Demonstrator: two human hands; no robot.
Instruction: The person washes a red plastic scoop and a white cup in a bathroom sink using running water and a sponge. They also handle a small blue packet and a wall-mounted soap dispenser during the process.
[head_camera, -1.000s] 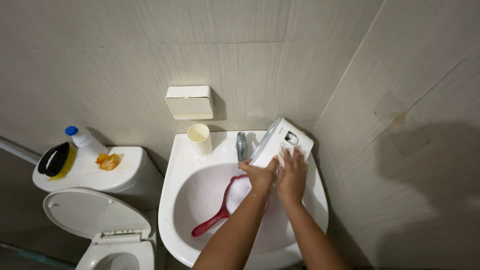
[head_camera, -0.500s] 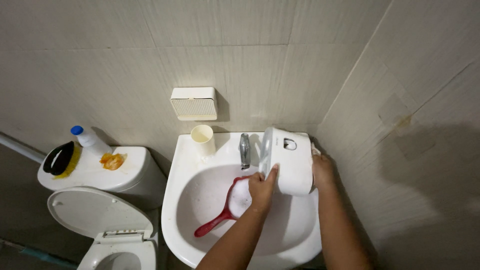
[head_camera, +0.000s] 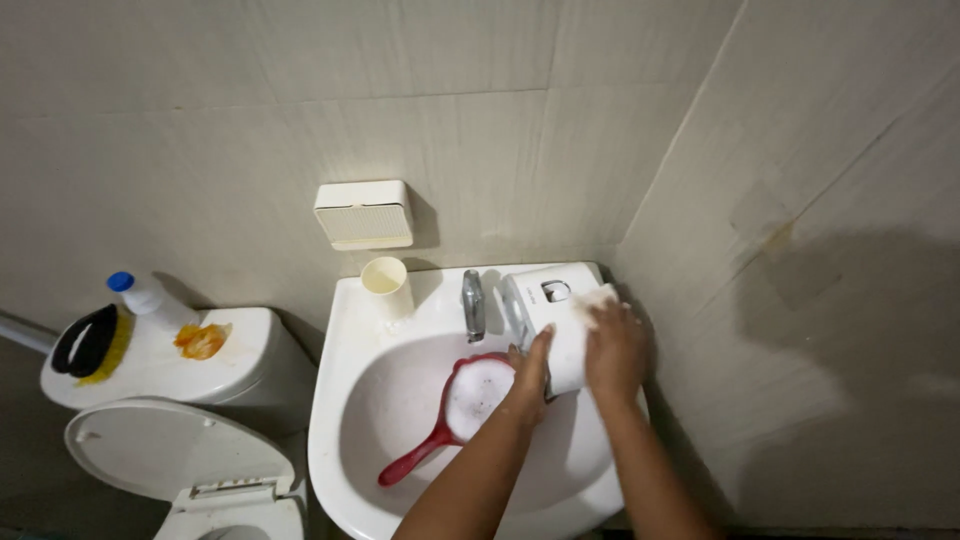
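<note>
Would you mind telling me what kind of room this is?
Most likely a small tiled bathroom: a white sink with a tap stands beside a toilet.

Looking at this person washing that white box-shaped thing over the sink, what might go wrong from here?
1. The white plastic box-shaped container looks wet and soapy, and both the left hand and the right hand grip it over the white ceramic sink; it might slip and knock the metal tap.
2. The red long-handled scoop full of suds lies right beneath; a drop could splash foam out.
3. The cream plastic cup stands on the rim and could be tipped.
</note>
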